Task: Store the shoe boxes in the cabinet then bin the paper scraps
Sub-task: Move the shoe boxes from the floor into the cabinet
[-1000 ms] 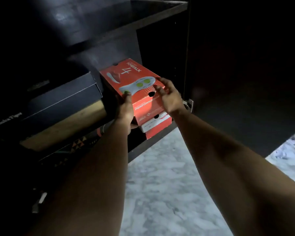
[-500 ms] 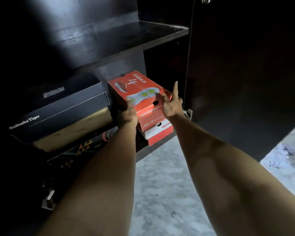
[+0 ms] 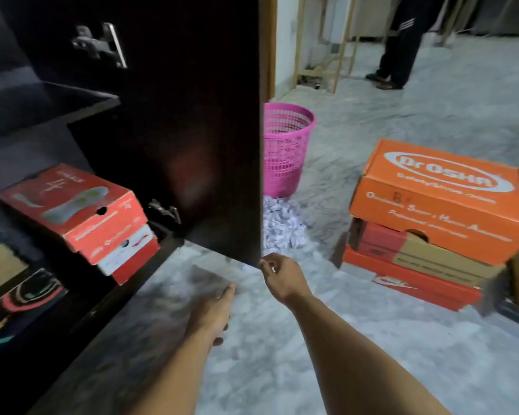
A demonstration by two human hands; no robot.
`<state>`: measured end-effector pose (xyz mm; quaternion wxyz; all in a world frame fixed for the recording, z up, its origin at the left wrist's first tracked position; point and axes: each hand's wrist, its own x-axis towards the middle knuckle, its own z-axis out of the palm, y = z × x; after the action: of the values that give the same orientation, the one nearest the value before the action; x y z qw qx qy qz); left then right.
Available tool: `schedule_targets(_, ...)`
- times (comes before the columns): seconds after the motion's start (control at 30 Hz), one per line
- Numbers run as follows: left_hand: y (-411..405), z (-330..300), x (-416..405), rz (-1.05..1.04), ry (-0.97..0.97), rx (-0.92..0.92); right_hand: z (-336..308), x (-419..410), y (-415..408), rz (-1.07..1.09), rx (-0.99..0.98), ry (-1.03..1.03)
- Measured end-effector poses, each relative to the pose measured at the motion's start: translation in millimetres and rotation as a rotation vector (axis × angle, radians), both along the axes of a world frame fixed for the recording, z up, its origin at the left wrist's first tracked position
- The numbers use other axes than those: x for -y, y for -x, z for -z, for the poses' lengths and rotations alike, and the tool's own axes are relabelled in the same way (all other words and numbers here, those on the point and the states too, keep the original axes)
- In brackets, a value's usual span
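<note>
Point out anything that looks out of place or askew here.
Crumpled paper scraps lie heaped on the floor beside the pink basket, not in it. In the cabinet, the red box sits skewed on the box beneath, both overhanging the shelf edge.

Grey marbled floor spreads beneath the fingers and on every side of them. Far beyond the fingers, up and to the right, a person in dark trousers with white side stripes stands on that floor in dark shoes, seen only from the waist down. Left of that person, still well past the fingers, a light wooden frame stands by a pale wall.
</note>
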<state>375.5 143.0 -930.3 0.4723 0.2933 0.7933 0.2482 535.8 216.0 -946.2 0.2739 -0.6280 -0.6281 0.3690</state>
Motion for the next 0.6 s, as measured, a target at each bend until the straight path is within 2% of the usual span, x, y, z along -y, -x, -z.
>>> schedule_targets(0.07, -57.9, -14.2, -14.8, 0.151, -0.045, -0.005, -9.2, 8.7, -62.8, 0.1, 0.049, -0.055)
schedule_targets(0.23, -186.1, -45.0, -52.6, 0.379, -0.234, -0.063, -49.7, 29.1, -209.0, 0.337, 0.188, -0.254)
schedule_targets(0.4, -264.9, -80.2, -103.3, 0.271, -0.511, -0.156, -91.8, 40.5, -312.6, 0.782, 0.242, -0.551)
schedule_targets(0.5, -286.5, -92.4, -145.3, 0.281, -0.579, -0.097, -108.6, 29.3, -358.2, 1.042, 0.128, -0.557)
schedule_targets(0.6, -298.4, -96.9, -192.0, 0.355, -0.527, -0.018, -115.5, 10.4, -388.0, 1.107, -0.029, -0.399)
